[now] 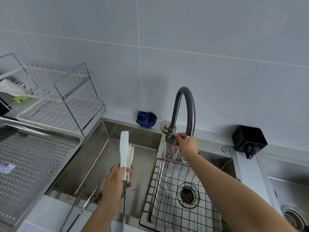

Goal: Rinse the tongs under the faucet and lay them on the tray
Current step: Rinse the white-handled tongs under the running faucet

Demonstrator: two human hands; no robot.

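The tray (33, 156) is lying left of the left hand (113, 186), which is gripping the tongs (124, 148) upright over the sink (100, 156). The right hand (184, 143) is pinching the faucet lever (170, 139). Water (176, 152) is running beneath it, so opening further risks splashing.

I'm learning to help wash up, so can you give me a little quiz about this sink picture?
1. True or false: the white tongs are under the running water.
2. Pick one. The right hand: A) holds the faucet handle; B) hangs idle; C) holds the tongs.
3. Fill the gap: the tongs are gripped by the ___ hand.

Key: 1 false, they are over the other basin; 2 A; 3 left hand.
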